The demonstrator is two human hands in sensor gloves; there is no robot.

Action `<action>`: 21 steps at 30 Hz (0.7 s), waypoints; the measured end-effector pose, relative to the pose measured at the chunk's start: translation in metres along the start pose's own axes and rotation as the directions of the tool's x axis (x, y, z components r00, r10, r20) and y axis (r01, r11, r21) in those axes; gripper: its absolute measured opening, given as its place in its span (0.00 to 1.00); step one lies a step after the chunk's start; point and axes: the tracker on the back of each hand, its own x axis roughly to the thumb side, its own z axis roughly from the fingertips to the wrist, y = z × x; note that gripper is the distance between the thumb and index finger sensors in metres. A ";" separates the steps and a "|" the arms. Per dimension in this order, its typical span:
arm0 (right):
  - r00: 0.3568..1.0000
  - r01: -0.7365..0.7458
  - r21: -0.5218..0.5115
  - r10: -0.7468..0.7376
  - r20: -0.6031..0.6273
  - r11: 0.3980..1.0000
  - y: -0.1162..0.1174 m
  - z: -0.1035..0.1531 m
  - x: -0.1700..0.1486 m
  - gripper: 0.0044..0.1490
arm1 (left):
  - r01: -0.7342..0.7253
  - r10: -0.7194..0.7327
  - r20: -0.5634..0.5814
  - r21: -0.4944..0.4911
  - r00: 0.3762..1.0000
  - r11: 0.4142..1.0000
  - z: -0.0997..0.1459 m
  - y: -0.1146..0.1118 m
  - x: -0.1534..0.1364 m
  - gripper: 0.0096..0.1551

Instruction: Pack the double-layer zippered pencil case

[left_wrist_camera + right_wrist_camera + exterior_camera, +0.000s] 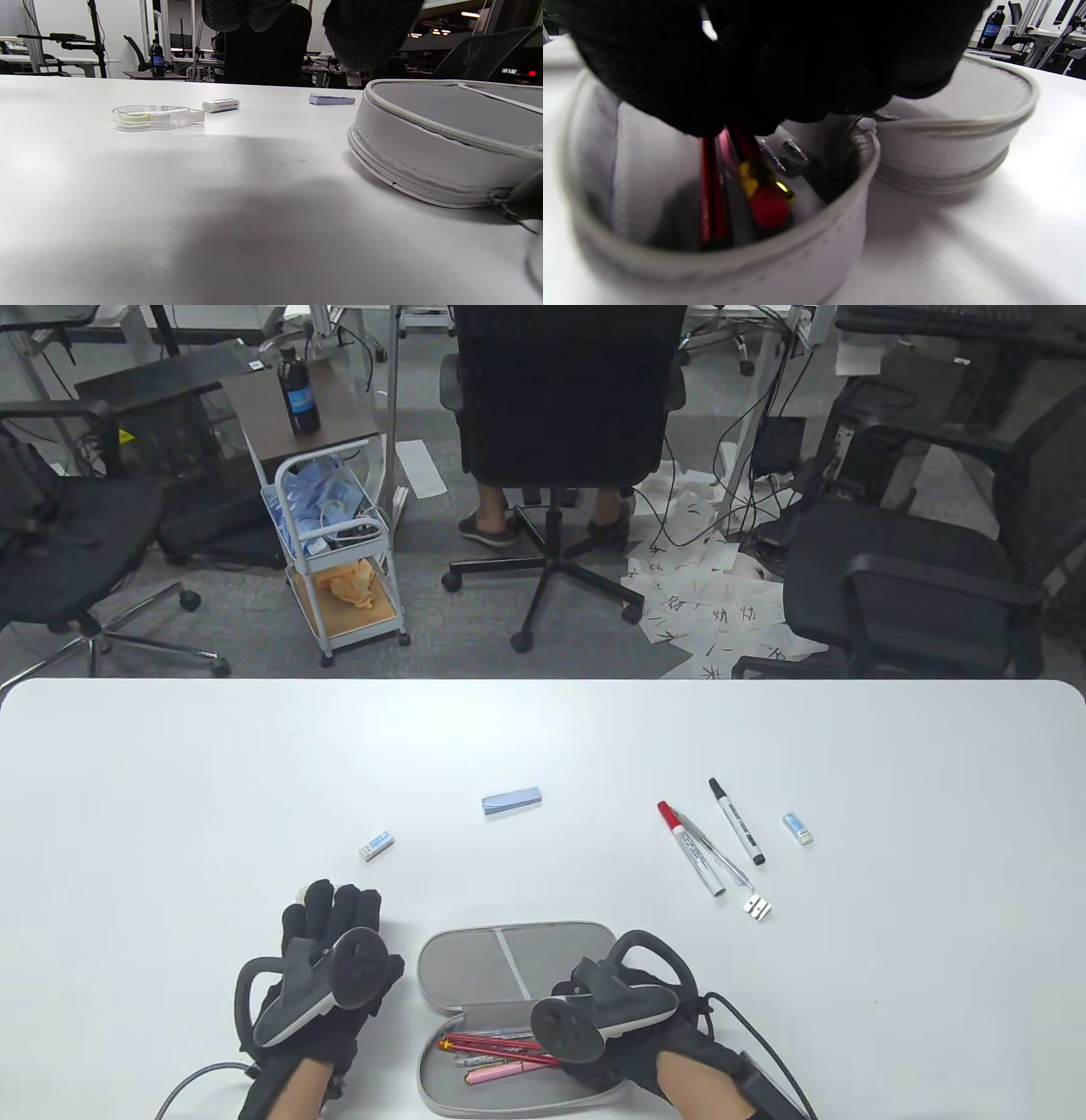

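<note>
The grey pencil case lies open at the table's near edge, its lid half [517, 963] further away and its lower compartment [441, 1090] nearer. Several pens and pencils [496, 1052] lie in the compartment; a red pen with a gold ring [763, 195] shows in the right wrist view. My right hand [611, 1052] reaches into the compartment's right end, fingers [797, 63] bunched over the pens' ends; whether they grip one is hidden. My left hand [331, 950] rests spread on the table left of the case, holding nothing. A clear correction tape [157, 117] lies just ahead of it.
On the table are a small white eraser [376, 845], a blue block [512, 801], a red marker [689, 848], a black marker [736, 833], a metal sharpener [758, 909] and a second eraser [797, 828]. Office chairs and a cart stand beyond the far edge.
</note>
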 end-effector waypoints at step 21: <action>0.521 -0.014 -0.107 -0.084 -0.850 0.994 0.011 0.034 -0.207 0.23 | -0.021 0.021 0.008 -0.007 1.000 1.000 0.000 0.000 0.001 0.49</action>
